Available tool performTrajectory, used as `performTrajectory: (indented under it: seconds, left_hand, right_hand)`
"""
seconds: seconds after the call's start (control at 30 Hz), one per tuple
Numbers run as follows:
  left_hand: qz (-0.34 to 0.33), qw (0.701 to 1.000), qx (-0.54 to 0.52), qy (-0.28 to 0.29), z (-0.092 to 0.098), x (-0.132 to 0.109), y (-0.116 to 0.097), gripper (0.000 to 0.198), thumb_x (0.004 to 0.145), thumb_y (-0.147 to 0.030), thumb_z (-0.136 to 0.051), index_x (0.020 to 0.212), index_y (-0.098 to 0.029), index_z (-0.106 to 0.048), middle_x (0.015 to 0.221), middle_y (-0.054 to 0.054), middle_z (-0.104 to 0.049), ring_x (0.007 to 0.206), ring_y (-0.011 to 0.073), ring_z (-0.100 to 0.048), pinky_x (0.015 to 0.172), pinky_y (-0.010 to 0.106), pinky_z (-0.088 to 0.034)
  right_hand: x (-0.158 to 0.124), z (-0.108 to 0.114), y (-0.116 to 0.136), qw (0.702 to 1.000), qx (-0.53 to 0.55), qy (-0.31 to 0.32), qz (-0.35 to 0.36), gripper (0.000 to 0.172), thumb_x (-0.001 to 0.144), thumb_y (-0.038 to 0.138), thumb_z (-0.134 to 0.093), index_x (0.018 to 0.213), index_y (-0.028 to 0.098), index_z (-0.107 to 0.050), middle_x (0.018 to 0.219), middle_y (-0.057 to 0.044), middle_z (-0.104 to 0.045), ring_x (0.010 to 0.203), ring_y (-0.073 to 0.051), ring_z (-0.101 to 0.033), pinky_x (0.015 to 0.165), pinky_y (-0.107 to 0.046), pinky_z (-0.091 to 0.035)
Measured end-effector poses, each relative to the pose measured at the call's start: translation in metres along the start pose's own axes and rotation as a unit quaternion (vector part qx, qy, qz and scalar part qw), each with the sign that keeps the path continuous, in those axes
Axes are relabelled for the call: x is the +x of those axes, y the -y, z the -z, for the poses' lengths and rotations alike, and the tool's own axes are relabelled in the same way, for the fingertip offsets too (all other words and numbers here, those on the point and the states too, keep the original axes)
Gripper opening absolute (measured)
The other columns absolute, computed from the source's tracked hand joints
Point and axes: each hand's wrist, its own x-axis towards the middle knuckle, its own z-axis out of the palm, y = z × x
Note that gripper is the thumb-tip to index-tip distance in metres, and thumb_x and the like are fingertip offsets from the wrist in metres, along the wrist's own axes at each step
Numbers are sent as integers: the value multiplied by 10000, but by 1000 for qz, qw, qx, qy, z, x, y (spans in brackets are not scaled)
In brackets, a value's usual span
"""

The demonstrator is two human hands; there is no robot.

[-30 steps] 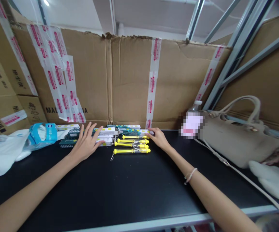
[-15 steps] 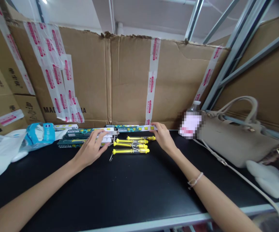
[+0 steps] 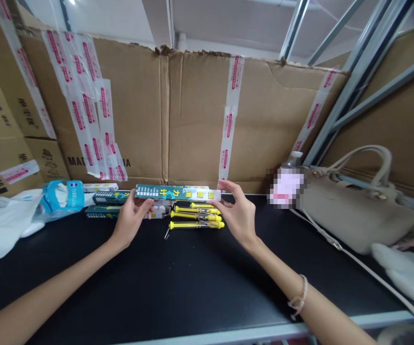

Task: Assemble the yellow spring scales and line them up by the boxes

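Teal-and-white box [image 3: 178,192] is held level, its long axis running left to right, above the black tabletop [image 3: 178,282] and in front of the other goods. Left hand [image 3: 131,221] is at the box's left end, gripping it between curled fingers and thumb. Right hand [image 3: 237,215] is at the box's right end, with thumb and forefinger parted and the remaining fingers loosely spread; contact with the box cannot be confirmed.

Directly below and behind the held box are stacked teal boxes [image 3: 109,211]. Yellow-handled tools in clear tubes [image 3: 196,218] lie side by side just right of that stack, close under the right hand. To the left, a blue tissue packet [image 3: 63,199] sits beside a white plastic bag [image 3: 5,225]. To the right, a bottle with a blurred label [image 3: 286,188] stands against a beige handbag [image 3: 357,215], with a white cloth [image 3: 400,268] near it. Taped cardboard [image 3: 199,115] stands behind the tabletop. A bracelet [image 3: 298,299] is worn on the right wrist.
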Motion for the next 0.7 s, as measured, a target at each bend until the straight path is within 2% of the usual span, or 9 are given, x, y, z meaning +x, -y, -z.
performTrajectory:
  seconds: [0.1,0.2,0.27,0.33,0.4,0.47,0.57,0.63,0.7]
  left_hand:
    - [36,997,-62,-3,-1,3,0,306,823,-466,-698,882,-198,-563,677,-4,-615,549,151,-557,501,263,-455]
    - [84,989,-124,3,-2,5,-1,375,784,-427,-695,1033,-172,-581,704,9,-628,564,168,-587,468,267,-458]
    - [104,982,-156,-6,-2,6,-3,476,784,-412,-671,1184,-188,-544,710,-3,-633,527,158,-585,446,259,-452]
    - [112,977,-178,-21,-1,7,-6,507,812,-426,-651,1257,-228,-511,698,-20,-628,497,145,-575,423,237,-431]
    - [118,974,-193,-30,0,8,-9,455,825,-463,-662,1203,-237,-547,687,-18,-632,496,143,-576,410,222,-413]
    - [129,970,-202,-33,1,9,-10,376,804,-498,-699,1017,-202,-606,675,10,-651,500,144,-577,404,221,-406]
    - [149,965,-212,-32,1,9,-9,390,770,-535,-732,779,-170,-594,635,52,-665,495,149,-571,400,229,-407]
    - [161,962,-217,-30,0,8,-7,410,753,-540,-750,748,-160,-597,623,63,-670,495,149,-569,401,232,-412]
    - [167,961,-220,-30,0,8,-5,416,734,-539,-771,759,-157,-607,621,60,-673,495,147,-567,404,231,-415]
  right_hand:
    - [1,3,4,998,59,-6,-11,398,785,364,-772,1150,257,-656,1190,-64,-645,1131,-230,-623,893,-374,-631]
    - [3,3,6,991,129,16,-31,273,758,376,-797,981,251,-699,1217,-70,-637,1206,-255,-582,918,-400,-607]
    - [4,2,6,986,153,36,-47,259,756,385,-800,950,244,-701,1135,-69,-681,1140,-252,-623,912,-415,-598]
    - [4,0,6,981,174,58,-65,283,743,395,-811,950,238,-699,1048,-59,-721,1047,-239,-667,902,-415,-594]
    - [3,-1,5,974,194,80,-82,298,742,413,-808,953,235,-697,1012,-51,-742,984,-228,-693,875,-393,-598]
    - [2,-1,5,968,211,94,-96,282,799,438,-752,994,246,-684,1005,-46,-749,929,-210,-708,800,-349,-610]
    - [0,-1,5,964,224,99,-103,219,891,435,-647,1031,267,-655,977,-35,-742,808,-174,-706,658,-288,-594]
    - [0,-1,5,966,223,95,-96,175,891,413,-652,981,262,-646,956,-30,-732,772,-166,-692,622,-275,-576]
    - [0,-1,7,970,214,84,-81,154,874,390,-679,933,255,-635,965,-32,-722,829,-179,-690,672,-293,-579]
